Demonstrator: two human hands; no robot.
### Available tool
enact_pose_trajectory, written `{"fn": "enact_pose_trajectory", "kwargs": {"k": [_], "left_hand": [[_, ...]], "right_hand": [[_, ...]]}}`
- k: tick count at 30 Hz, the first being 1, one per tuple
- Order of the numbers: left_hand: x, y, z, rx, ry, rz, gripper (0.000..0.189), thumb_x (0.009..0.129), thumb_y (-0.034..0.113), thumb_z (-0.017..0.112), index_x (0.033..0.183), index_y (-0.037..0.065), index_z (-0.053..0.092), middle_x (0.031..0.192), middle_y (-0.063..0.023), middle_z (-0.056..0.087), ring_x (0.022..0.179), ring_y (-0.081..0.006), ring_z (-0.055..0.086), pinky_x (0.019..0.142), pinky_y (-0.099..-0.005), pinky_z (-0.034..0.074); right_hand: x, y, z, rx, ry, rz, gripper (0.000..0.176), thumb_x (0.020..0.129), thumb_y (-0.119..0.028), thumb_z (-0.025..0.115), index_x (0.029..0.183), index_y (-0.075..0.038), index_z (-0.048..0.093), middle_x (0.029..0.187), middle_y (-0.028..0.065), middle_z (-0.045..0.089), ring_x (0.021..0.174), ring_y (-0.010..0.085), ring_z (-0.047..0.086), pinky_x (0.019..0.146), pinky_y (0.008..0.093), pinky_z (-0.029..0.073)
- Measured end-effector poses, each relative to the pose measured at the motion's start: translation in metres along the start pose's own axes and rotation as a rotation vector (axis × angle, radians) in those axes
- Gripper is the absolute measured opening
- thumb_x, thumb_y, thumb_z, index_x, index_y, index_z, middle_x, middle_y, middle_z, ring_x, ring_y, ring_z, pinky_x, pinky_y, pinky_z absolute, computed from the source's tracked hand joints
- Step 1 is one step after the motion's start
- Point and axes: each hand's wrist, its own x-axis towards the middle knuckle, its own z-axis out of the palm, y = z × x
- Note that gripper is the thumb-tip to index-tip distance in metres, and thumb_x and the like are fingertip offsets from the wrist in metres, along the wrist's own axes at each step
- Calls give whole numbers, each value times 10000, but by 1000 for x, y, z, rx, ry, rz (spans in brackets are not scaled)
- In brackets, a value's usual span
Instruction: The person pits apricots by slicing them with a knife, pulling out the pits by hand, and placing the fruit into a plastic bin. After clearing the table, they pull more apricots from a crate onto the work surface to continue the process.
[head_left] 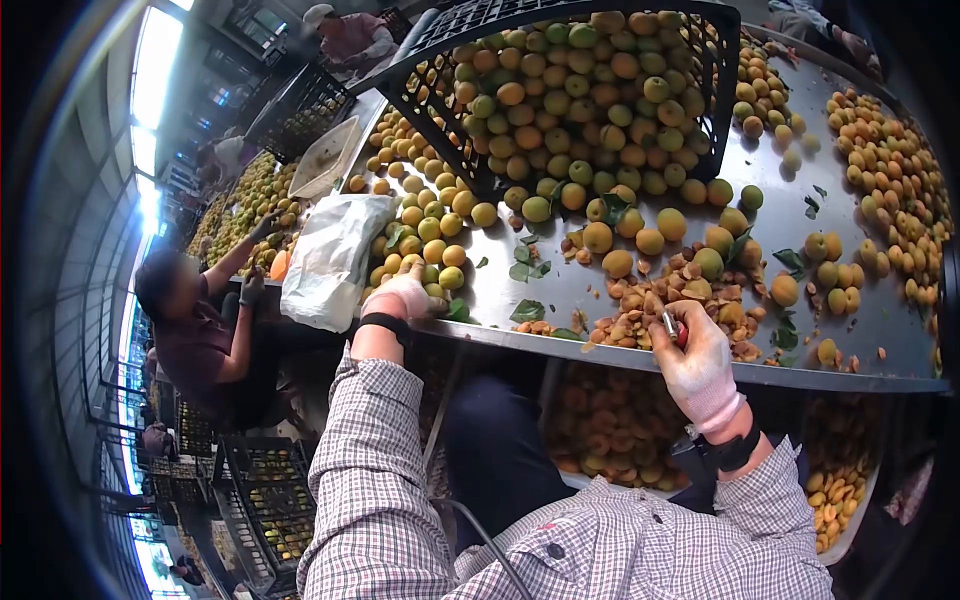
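Note:
My left hand [400,296], in a pale glove, reaches into the near edge of a heap of yellow-green apricots [432,250] on the metal table. Its fingers are apart and touch the fruit; no grip on any one apricot shows. My right hand [697,362], in a whitish glove, is closed around a small knife [671,325] with a red handle and a short metal blade. Beside the blade lies a pile of pits and fruit scraps [640,300]. Several whole apricots [650,241] and green leaves [527,311] lie just behind that pile.
A tipped black crate [728,110] spills apricots onto the metal table [490,255]. A white sack [335,255] lies left of my left hand. Below the table edge stand bins of fruit [610,420] and halves [835,495]. A co-worker [205,320] sits at the left.

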Motion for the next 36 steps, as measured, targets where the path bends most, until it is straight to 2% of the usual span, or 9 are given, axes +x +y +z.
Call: {"fn": "enact_pose_trajectory", "kwargs": {"k": [1,4,5,15,21,28,32,34,36], "left_hand": [[17,-12,11,-34,120,23,903,789,472,731,1524,131,333,1471,-148,479,1382,-325,420,1127,-384,350],[21,-9,-16,-204,22,22,683,820,462,691,1385,113,530,1366,-142,578,1273,-311,534,1054,-386,433],[28,-8,-10,-259,274,51,562,840,440,674,1262,72,625,1228,-180,653,1163,-313,610,992,-382,472],[117,41,-31,-354,422,194,517,860,290,666,1339,124,567,1256,-182,632,1198,-343,581,1008,-408,464],[175,62,-31,-208,382,228,540,828,221,681,1348,143,559,1351,-159,575,1275,-330,532,1046,-413,449],[154,49,-24,-237,463,274,615,744,250,797,1286,64,575,1192,-208,644,1163,-348,591,983,-388,480],[79,40,-21,-861,460,552,639,810,75,703,1409,65,480,1168,-129,648,1019,-181,640,885,-280,509],[17,49,-20,-1147,381,675,637,823,8,655,1425,60,453,1147,-119,638,937,-186,656,855,-278,521],[-26,55,-6,-1497,111,754,684,822,-7,646,1459,52,402,1115,-75,611,930,-129,619,834,-253,515]], "right_hand": [[0,0,1,0,2,-2,260,823,-118,722,1021,-7,595,814,172,637,714,321,633,654,372,511],[0,1,6,-9,-10,19,277,822,-129,726,1030,-7,590,819,179,644,724,322,642,663,370,517],[0,0,7,32,-22,46,281,824,-134,726,1033,-6,587,823,179,649,730,314,648,670,366,520],[5,-10,18,206,-133,189,175,889,-98,653,1013,-2,574,699,80,580,614,151,532,581,303,459],[17,-20,20,173,-205,213,148,896,-78,641,1004,-1,573,696,82,593,614,156,565,576,300,468],[13,-15,38,267,-169,94,211,917,-111,660,1037,8,534,746,116,636,636,178,619,608,307,504],[11,-16,37,277,-222,148,185,951,-142,643,1026,-1,551,722,85,608,634,151,593,613,290,494],[11,-15,39,392,-274,172,192,961,-156,633,1057,-6,561,732,87,616,654,154,596,621,293,493],[7,-12,43,458,-317,210,254,979,-216,611,1098,1,554,752,125,628,676,198,619,633,314,497]]}}
